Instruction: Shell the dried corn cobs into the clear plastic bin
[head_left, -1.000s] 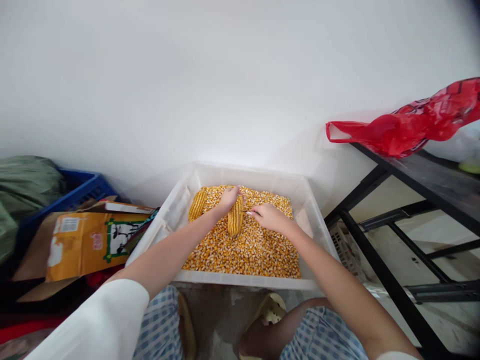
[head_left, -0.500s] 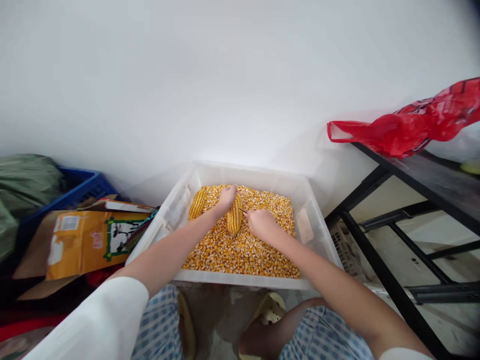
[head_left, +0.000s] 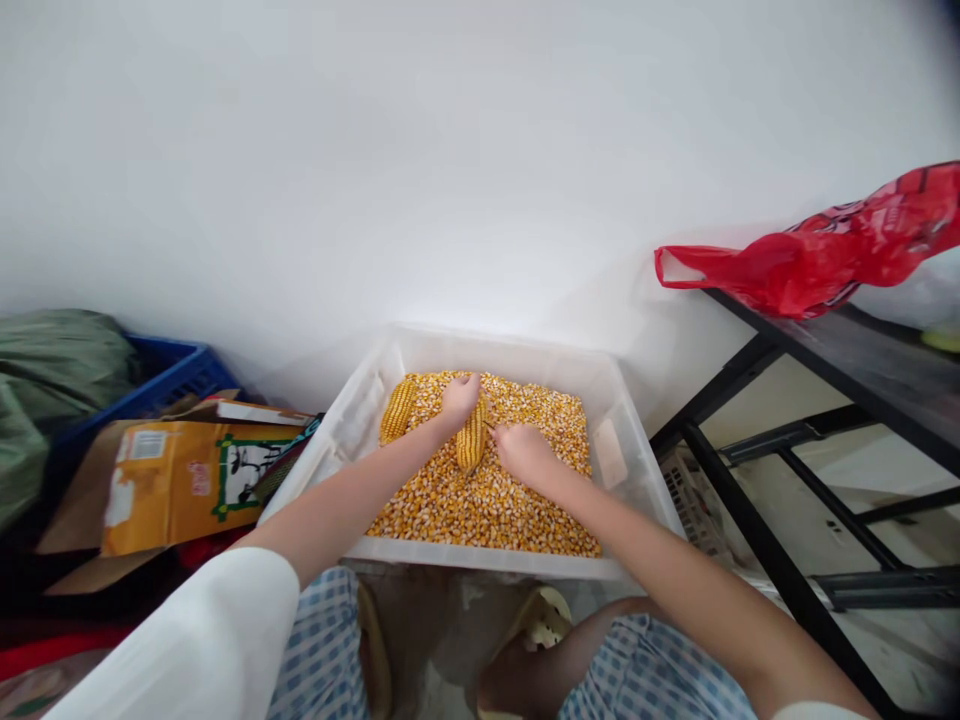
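My left hand [head_left: 460,398] is closed around the far end of a yellow corn cob [head_left: 471,445], whose near end points toward me over loose kernels. Just right of the cob, my right hand [head_left: 525,452] is a fist, with the tip of a thin, dark, pointed tool [head_left: 490,427] showing at the cob's side. The tool's handle is hidden inside the fist. Another corn cob [head_left: 397,408] lies to the left. Loose corn kernels [head_left: 480,515] fill the bottom of a translucent white plastic bin [head_left: 480,557].
A torn orange cardboard box [head_left: 169,490] and a blue crate [head_left: 180,368] with a green bag [head_left: 67,365] stand at left. At right is a black metal rack [head_left: 739,475] with a red plastic bag [head_left: 817,260] on top. The white wall [head_left: 480,180] rises behind the bin.
My left hand and the corn cob have shifted very slightly to the right in view. The right hand keeps nearly the same place beside the cob.
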